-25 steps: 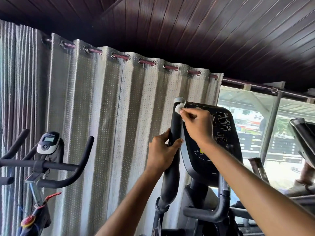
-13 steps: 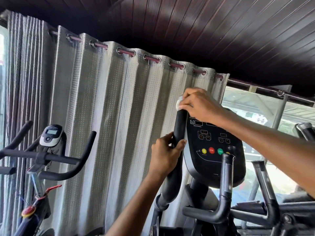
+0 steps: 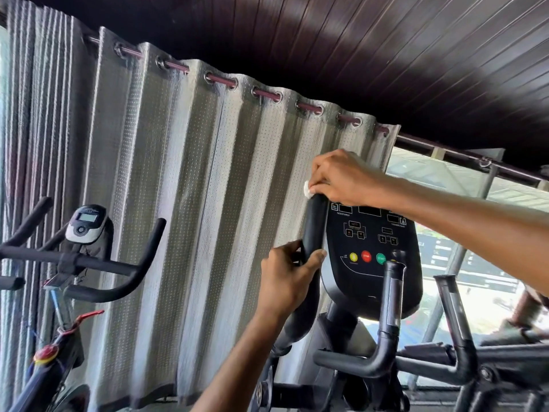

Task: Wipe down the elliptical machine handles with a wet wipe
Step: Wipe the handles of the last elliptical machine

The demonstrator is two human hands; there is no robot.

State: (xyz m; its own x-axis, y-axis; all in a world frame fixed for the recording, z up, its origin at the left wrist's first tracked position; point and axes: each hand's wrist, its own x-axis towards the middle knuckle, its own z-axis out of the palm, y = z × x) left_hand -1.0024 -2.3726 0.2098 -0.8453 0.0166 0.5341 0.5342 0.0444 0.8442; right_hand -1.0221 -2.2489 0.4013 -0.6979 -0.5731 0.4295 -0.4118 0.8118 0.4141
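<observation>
Wet wipe, a small white wad, sat at the very top of the elliptical's black handle, pinched against it by the right grip. The left grip was clamped round the handle lower down, beside the console. The top end seemed the step in hand. The next move was probably a downward stroke, for which the left grip must make room.

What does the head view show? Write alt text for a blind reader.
The right hand holds a white wet wipe on top of the elliptical's black handle; the left hand grips it lower down. Its console stands alongside, grey curtain behind.
</observation>
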